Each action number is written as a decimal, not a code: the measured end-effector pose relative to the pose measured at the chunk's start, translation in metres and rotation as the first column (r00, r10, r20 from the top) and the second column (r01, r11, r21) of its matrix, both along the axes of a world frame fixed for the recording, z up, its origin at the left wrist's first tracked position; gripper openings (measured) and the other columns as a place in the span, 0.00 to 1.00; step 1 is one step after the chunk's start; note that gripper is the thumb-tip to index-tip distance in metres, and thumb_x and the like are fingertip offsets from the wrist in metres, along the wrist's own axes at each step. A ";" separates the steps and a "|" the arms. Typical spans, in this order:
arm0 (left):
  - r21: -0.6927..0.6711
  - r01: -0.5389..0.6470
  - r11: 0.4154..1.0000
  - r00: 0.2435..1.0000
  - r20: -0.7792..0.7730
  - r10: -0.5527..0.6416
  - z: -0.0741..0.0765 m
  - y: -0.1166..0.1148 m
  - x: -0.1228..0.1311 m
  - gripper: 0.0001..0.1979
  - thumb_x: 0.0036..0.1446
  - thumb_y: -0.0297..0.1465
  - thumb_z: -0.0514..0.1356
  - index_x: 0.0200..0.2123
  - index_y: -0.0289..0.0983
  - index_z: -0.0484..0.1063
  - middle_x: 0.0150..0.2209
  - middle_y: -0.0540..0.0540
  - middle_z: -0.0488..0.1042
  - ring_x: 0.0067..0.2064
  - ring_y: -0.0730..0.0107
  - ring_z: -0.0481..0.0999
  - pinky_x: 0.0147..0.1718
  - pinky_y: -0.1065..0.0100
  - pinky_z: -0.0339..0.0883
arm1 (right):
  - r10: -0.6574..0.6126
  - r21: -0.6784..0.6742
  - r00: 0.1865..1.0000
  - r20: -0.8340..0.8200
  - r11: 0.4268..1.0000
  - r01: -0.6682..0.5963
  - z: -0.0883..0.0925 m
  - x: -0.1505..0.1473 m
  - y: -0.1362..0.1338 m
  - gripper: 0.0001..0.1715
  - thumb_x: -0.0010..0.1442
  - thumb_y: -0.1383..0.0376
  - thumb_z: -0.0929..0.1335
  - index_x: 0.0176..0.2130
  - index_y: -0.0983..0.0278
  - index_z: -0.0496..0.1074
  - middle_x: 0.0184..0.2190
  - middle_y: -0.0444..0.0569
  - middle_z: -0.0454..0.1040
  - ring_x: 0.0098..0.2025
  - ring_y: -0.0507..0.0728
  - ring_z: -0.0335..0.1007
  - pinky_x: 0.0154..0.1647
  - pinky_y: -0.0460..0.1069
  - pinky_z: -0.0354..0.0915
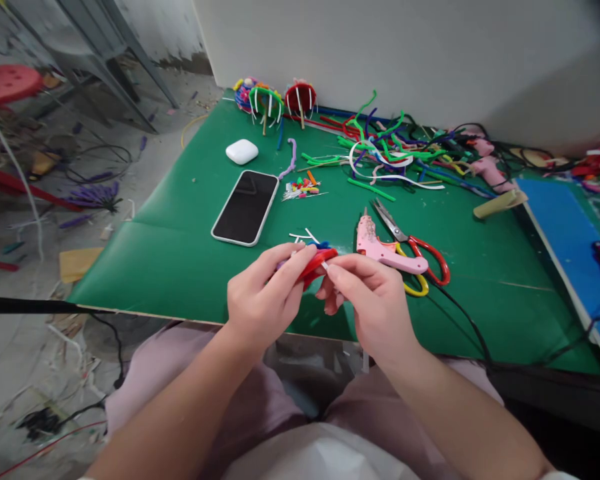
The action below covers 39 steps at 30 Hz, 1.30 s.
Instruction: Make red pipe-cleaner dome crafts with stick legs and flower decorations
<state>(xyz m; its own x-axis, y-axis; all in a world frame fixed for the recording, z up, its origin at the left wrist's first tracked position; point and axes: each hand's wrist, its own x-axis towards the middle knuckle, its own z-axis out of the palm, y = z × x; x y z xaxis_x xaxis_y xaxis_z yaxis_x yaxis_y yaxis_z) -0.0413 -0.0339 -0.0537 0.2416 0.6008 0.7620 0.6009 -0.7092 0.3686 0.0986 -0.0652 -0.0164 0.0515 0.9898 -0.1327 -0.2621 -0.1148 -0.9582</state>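
My left hand [263,293] is closed around a small red fuzzy craft piece [316,265], apparently made of pipe cleaner, with bits of blue and purple showing at its far side. Pinched between the thumb and finger of my right hand [373,297] is a thin white strip [325,265], its tip against the red rim. Most of the piece is hidden by my fingers. Just beyond it lie loose white strips [306,235]. Right of my hands, a pink glue gun [373,243] rests beside scissors [443,267] with red and yellow handles.
A phone [245,208], a white earbud case [242,152] and a cluster of small coloured sticks [300,189] lie on the green table [165,253]. Behind are tangled pipe cleaners [395,143] and round crafts in green [267,100] and red [300,93]. A blue board [555,233] stands right.
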 end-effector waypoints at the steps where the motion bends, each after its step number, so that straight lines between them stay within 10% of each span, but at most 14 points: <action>1: 0.003 0.000 1.000 1.000 -0.004 0.000 0.000 0.000 0.000 0.19 0.49 0.18 0.58 0.45 0.37 0.70 0.42 0.47 0.74 0.42 0.74 0.75 0.43 0.75 0.69 | -0.003 -0.003 1.000 0.007 1.000 0.003 0.000 -0.001 0.000 0.05 0.55 0.65 0.68 0.28 0.61 0.75 0.19 0.40 0.73 0.20 0.46 0.67 0.20 0.39 0.64; 39: -0.027 -0.017 0.999 1.000 0.013 0.017 0.000 -0.001 0.000 0.22 0.49 0.17 0.55 0.46 0.40 0.70 0.43 0.49 0.74 0.42 0.75 0.74 0.43 0.76 0.68 | 0.059 -0.044 0.998 -0.033 0.997 -0.060 -0.001 0.000 -0.002 0.11 0.57 0.58 0.67 0.31 0.61 0.76 0.23 0.44 0.75 0.24 0.49 0.69 0.24 0.43 0.66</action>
